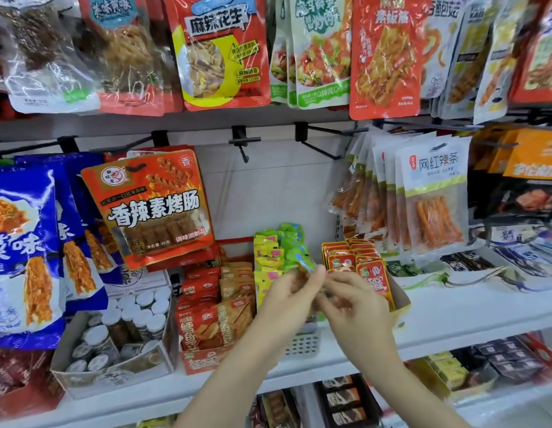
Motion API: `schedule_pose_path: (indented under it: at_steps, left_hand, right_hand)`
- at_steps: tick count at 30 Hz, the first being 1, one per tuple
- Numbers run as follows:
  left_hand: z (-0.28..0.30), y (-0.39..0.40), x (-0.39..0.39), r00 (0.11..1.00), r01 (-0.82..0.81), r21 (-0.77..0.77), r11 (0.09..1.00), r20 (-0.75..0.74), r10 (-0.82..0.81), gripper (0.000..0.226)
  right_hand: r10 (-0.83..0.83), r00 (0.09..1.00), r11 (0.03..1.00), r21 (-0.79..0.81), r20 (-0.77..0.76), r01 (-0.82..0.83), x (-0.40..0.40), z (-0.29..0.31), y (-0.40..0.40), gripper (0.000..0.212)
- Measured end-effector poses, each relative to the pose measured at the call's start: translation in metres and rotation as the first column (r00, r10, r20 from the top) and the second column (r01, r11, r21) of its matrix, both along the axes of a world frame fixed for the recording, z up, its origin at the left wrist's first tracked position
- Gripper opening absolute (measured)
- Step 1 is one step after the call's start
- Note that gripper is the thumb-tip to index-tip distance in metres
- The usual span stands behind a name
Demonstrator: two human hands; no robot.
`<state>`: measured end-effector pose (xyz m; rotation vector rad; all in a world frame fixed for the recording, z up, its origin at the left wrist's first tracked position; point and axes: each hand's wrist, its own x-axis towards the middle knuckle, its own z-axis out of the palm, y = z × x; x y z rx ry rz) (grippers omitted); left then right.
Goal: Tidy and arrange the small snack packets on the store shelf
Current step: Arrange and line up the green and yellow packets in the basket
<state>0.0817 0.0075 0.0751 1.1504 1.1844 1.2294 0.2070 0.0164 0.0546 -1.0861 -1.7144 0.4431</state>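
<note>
Snack packets (276, 257), small green and yellow sachets, stand packed upright in a white perforated basket (302, 342) on the shelf (472, 313), just beside a carton of red packets (355, 261). Both hands meet in front of that row: the left hand (287, 299) pinches a green-edged packet (305, 265) at its top corner, while the right hand (353, 307) curls its fingers around something too blurred to name. These sachets look light, soft and slippery, so I judge a pinch at the sealed edge best.
</note>
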Motion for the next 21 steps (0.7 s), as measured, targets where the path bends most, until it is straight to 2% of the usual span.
schedule_pose_path:
  at_steps: [1,3,5,6,8,10,11,13,15,19,21]
  left_hand:
    - [-0.001,0.003,0.001,0.997,-0.067,-0.011,0.998,-0.023,0.067,0.031]
    - [-0.003,0.009,-0.001,0.991,-0.135,-0.043,0.990,0.008,0.135,0.029]
    - [-0.004,0.011,-0.005,0.992,-0.049,-0.067,0.997,0.110,0.057,0.026]
    - [-0.003,0.011,-0.005,0.990,-0.002,-0.068,0.998,0.143,0.011,0.025]
    - [-0.004,0.015,0.000,0.988,0.051,-0.061,0.997,0.147,-0.041,0.024]
    - [-0.008,0.025,0.013,0.995,0.034,-0.100,0.994,0.100,-0.024,0.026]
    - [-0.011,0.030,0.022,0.998,0.021,-0.116,0.993,0.067,-0.014,0.027]
    - [-0.019,0.040,0.045,0.998,0.055,-0.136,0.989,0.031,-0.051,0.027]
    - [-0.029,0.049,0.072,0.989,0.136,-0.184,0.973,-0.030,-0.143,0.026]
    - [-0.055,0.069,0.120,0.936,0.223,-0.228,0.948,-0.221,-0.273,0.012]
    - [-0.069,0.079,0.139,0.840,0.285,-0.157,0.946,-0.435,-0.325,0.014]
  right_hand:
    - [0.032,0.999,0.999,-0.013,0.036,-0.031,0.003,-0.001,-0.001,0.023]
    - [0.052,0.999,0.998,-0.040,-0.016,-0.053,0.015,0.000,0.000,0.021]
    - [-0.025,0.994,0.995,-0.098,-0.104,0.015,0.034,0.001,0.003,0.025]
    - [-0.033,0.991,0.984,-0.177,-0.130,0.010,0.043,0.001,0.004,0.035]
    - [0.058,0.973,0.920,-0.367,-0.222,-0.139,0.056,-0.003,0.001,0.046]
    - [0.174,0.926,0.859,-0.409,-0.336,-0.309,0.063,-0.013,-0.005,0.029]
    - [0.183,0.910,0.847,-0.411,-0.373,-0.339,0.068,-0.018,-0.009,0.021]
    - [0.067,0.881,0.830,-0.463,-0.469,-0.310,0.081,-0.030,-0.012,0.016]
    - [-0.153,0.826,0.801,-0.558,-0.542,-0.218,0.106,-0.045,-0.010,0.011]
    - [-0.496,0.761,0.678,-0.734,-0.417,0.040,0.173,-0.086,0.001,0.015]
    - [-0.604,0.719,0.616,-0.774,-0.344,0.146,0.197,-0.103,0.016,0.024]
